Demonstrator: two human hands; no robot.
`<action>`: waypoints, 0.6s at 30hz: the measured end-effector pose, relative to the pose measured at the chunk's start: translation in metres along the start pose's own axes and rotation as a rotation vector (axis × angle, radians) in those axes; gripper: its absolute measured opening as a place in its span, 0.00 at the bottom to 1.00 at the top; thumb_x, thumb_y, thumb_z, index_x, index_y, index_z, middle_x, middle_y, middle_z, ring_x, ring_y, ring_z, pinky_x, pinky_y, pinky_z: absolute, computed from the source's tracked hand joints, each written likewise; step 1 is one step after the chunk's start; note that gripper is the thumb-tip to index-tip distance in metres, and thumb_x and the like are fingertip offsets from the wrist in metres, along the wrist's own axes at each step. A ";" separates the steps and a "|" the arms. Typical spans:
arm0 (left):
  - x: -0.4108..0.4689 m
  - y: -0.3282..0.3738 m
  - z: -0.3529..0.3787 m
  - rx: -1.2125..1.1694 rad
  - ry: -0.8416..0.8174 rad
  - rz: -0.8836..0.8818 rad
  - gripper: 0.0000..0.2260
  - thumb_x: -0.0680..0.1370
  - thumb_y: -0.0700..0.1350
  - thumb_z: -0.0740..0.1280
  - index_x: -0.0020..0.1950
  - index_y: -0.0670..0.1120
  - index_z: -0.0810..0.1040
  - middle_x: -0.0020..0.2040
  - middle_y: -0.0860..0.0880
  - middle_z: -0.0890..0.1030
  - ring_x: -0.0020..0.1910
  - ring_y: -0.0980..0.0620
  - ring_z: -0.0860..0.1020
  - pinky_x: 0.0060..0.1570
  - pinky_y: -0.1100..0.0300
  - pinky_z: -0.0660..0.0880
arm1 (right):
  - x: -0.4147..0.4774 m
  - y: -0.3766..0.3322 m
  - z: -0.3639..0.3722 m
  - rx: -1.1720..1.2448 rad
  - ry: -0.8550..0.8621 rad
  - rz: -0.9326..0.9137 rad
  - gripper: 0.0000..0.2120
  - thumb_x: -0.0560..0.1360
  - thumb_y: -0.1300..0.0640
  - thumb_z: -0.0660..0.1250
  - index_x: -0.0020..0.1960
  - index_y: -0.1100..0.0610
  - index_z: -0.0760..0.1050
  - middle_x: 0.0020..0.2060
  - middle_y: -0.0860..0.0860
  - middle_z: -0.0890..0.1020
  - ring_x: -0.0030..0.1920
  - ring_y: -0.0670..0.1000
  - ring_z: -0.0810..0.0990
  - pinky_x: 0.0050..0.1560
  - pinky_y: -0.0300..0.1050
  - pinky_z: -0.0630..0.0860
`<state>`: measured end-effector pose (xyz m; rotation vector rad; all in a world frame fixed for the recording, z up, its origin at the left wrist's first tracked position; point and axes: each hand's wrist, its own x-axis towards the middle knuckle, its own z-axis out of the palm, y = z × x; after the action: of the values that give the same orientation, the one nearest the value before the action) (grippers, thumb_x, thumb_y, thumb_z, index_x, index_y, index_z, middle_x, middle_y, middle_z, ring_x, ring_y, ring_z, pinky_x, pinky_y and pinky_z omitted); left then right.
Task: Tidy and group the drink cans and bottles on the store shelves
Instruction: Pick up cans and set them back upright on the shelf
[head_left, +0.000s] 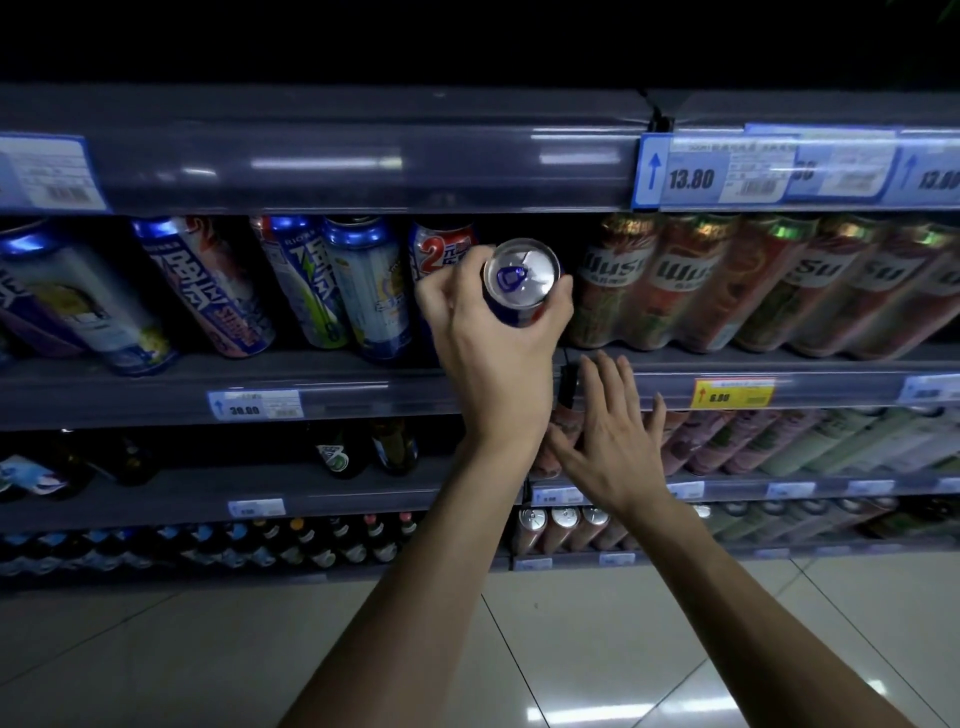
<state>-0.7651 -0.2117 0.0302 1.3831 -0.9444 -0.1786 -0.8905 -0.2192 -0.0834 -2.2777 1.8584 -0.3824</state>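
Left grip (493, 353) is clasping a blue, silver-topped metal can (522, 275) at three o'clock of a red-and-white can (441, 247); a careless shove is risking toppling it. Right grip (608, 452) is hovering open.

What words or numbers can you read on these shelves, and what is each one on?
"13.80": blue price tag, top rail.
"6.80": yellow price tag.
"30.00" or "39.00", blurred: small blue tag.
"Wusu": red-brown cans.
"2": red can behind the left hand.
The hand's blue can shows none; other print is too blurred.
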 end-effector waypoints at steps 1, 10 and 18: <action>0.001 0.001 0.004 0.005 0.001 -0.006 0.23 0.66 0.48 0.79 0.56 0.41 0.78 0.53 0.50 0.69 0.46 0.63 0.69 0.50 0.80 0.64 | 0.000 0.001 0.000 -0.001 0.000 0.000 0.41 0.73 0.31 0.47 0.80 0.51 0.44 0.80 0.47 0.45 0.78 0.47 0.36 0.74 0.64 0.38; 0.003 0.000 0.031 0.032 -0.023 -0.035 0.30 0.68 0.57 0.76 0.62 0.41 0.75 0.57 0.48 0.74 0.54 0.56 0.72 0.47 0.79 0.64 | 0.000 0.007 0.000 -0.013 -0.003 -0.038 0.42 0.73 0.31 0.44 0.80 0.51 0.44 0.80 0.47 0.45 0.78 0.47 0.36 0.73 0.63 0.36; 0.001 -0.012 0.046 0.140 -0.024 -0.001 0.34 0.68 0.46 0.77 0.71 0.44 0.69 0.66 0.43 0.71 0.64 0.48 0.70 0.56 0.76 0.57 | 0.001 0.010 0.000 0.014 0.002 -0.058 0.41 0.73 0.31 0.45 0.80 0.51 0.44 0.80 0.46 0.45 0.78 0.46 0.36 0.74 0.62 0.36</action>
<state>-0.7892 -0.2496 0.0156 1.5128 -0.9910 -0.1315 -0.8994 -0.2220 -0.0860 -2.3271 1.7882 -0.4041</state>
